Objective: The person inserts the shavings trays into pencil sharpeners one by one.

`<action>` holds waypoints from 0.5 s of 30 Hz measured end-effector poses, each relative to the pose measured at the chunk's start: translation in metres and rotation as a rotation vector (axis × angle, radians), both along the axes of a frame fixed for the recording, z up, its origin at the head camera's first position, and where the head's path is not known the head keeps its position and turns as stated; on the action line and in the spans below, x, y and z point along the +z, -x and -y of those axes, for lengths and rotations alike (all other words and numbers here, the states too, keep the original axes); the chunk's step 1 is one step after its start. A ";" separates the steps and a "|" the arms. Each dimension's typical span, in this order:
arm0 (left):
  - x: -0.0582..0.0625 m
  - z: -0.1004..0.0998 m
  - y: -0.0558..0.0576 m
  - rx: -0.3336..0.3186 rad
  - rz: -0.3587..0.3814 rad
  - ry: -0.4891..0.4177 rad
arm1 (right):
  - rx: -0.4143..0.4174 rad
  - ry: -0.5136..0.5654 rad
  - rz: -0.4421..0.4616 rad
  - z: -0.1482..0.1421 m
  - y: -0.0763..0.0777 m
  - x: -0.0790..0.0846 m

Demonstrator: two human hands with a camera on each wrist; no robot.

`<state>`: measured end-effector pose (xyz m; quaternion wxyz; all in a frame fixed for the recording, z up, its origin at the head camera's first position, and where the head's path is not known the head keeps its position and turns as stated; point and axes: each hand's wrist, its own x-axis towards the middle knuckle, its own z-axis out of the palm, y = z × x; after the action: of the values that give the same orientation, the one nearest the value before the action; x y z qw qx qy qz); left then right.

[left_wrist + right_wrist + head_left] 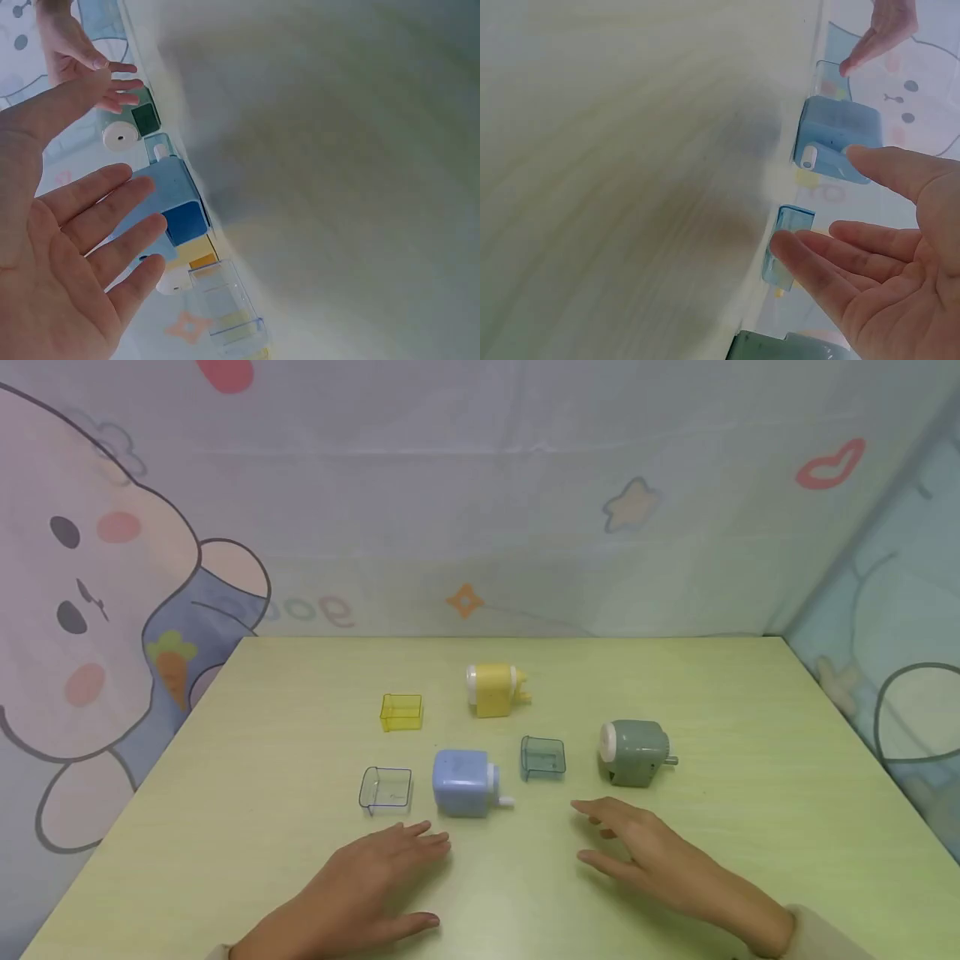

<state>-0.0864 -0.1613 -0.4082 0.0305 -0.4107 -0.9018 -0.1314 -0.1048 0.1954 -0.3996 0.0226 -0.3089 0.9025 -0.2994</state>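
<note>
Near the table's front, my left hand [369,885] has its fingers spread and nothing in it. Just beyond its fingertips stand a blue crank pencil sharpener [462,783] and a clear blue-rimmed shavings drawer [386,790]. My right hand [654,858], also holding nothing, reaches inward with fingers loosely extended. Closest to it are a green pencil sharpener [636,753] and a clear green drawer [543,757]. Farther back is a yellow pencil sharpener [492,690], with a clear yellow drawer [402,712] to its left. In the left wrist view, the blue sharpener [161,199] shows a dark drawer slot.
The pale wooden table [247,860] carries all these pieces. A cartoon-printed cloth [525,510] hangs behind its back edge. Another printed cloth [900,610] hangs along the right side.
</note>
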 end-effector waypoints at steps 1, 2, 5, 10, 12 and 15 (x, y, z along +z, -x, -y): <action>0.000 0.001 0.001 0.007 -0.012 -0.014 | 0.004 0.006 -0.001 0.000 0.001 0.000; 0.000 0.002 0.001 0.014 -0.030 -0.028 | 0.008 0.013 -0.001 0.001 0.001 -0.001; 0.001 0.006 0.003 0.031 -0.081 -0.075 | 0.017 0.028 -0.005 0.003 0.003 -0.001; 0.002 0.010 0.006 0.093 -0.102 -0.110 | 0.030 0.052 -0.012 0.008 0.008 -0.001; 0.002 0.012 0.007 0.118 -0.098 -0.111 | 0.031 0.057 -0.007 0.010 0.010 0.000; 0.001 0.015 0.010 0.142 -0.106 -0.124 | 0.027 0.071 0.011 0.013 0.013 0.000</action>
<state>-0.0962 -0.1765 -0.4072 0.1130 -0.3493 -0.9159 -0.1625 -0.1182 0.1823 -0.4000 0.0205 -0.3201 0.8869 -0.3325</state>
